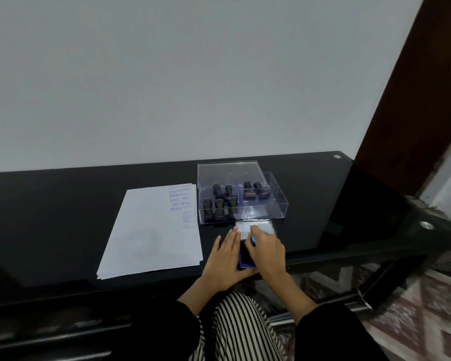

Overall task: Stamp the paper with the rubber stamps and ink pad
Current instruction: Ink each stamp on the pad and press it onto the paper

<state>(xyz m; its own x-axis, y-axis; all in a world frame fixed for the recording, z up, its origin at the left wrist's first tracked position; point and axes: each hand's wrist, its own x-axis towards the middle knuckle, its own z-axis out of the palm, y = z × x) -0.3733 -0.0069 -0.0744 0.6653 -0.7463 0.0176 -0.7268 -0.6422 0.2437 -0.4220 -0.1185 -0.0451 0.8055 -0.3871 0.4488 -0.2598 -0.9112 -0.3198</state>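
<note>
Centre-bottom of the frame: both hands are on the ink pad, a blue tray sitting near the front edge of the black glossy table. Its lid is flipped open toward the back, pale inside.

Left hand lies flat w/ fingers straight and together. It's along the pad's left side, touching it, w/ the thumb at the near edge.

Right hand is over the pad from the right, fingers curled down and pinching a blue-topped stamp. Only the round blue bit shows, the hand hides the rest, so can't tell if the stamp face is actually on the ink.

Just behind the pad is a clear acrylic box w/ its clear cover laid over the back-left part. Left compartment has five dark-handled rubber stamps standing upright. Right compartment has two more stamps, reddish at the base.

Left of the box and hands is the paper stack, white sheets lying flat and slightly fanned at the near corner. Top sheet has blue stamp prints running down its upper-right edge, text too blurry to read.

Bottom of the frame: striped trousers and dark sleeves. Patterned rug at lower right.
</note>
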